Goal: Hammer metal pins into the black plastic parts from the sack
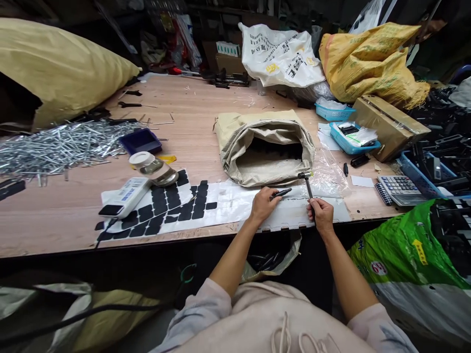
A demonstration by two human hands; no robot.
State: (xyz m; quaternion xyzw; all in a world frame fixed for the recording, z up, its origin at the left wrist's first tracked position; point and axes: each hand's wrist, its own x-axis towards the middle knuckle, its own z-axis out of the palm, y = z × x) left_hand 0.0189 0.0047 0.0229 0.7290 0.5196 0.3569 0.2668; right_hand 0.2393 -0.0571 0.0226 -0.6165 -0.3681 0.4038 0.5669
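My left hand [263, 205] is closed around a slim black pen-shaped piece [282, 192], its tip pointing right. To its right, my right hand [322, 214] grips a T-shaped tool [308, 185] by its dark handle. The tool's short cross head points away from me, close to the front lip of a beige sack [253, 169]. That sack lies on its side with its mouth towards me, and dark items show dimly inside. Both hands are above a pale flat sheet [290, 215] at the table's front edge.
Silvery metal rods [73, 144] are heaped at left beside a dark blue tray [140, 142]. Nearer are a lidded jar [154, 169], a white power strip [127, 196] and black stickers [162, 208]. At right are blue baskets [355, 142], a carton [390, 125], a calculator [400, 189] and a green sack [401, 245].
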